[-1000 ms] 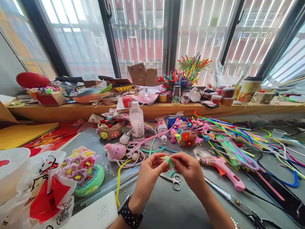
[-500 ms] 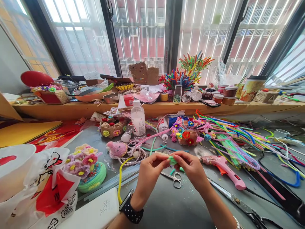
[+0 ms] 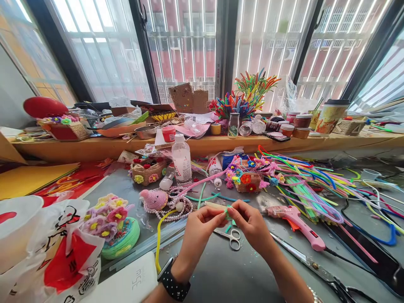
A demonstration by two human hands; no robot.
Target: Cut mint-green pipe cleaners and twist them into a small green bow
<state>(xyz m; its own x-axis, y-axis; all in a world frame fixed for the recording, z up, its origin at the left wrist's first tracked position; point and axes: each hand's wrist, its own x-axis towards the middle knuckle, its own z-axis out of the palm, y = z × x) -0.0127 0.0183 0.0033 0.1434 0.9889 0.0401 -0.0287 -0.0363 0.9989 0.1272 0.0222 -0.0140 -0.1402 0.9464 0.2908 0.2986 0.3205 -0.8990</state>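
A small piece of green pipe cleaner (image 3: 227, 210) is pinched between the fingertips of both my hands, mostly covered by them. My left hand (image 3: 205, 225), with a dotted black watch band at the wrist, grips it from the left. From the other side my right hand (image 3: 249, 223) closes on it with thumb and index finger. Just beneath the hands lie small scissors (image 3: 234, 240) with silver handles. A pink hot glue gun (image 3: 298, 225) rests to the right of my right hand. Long black-handled scissors (image 3: 311, 265) lie closer to me.
Loose colourful pipe cleaners (image 3: 309, 189) spread over the right side. A clear bottle (image 3: 182, 162), a pink crocheted bird (image 3: 154, 199) and bead strings stand beyond the hands. At left are a flower pot craft (image 3: 121, 235), a white power bank (image 3: 132, 280) and a plastic bag (image 3: 72, 256).
The fingertips have shifted slightly around the green piece, and less of it shows between them. Both hands stay in nearly the same place. The view has moved a little.
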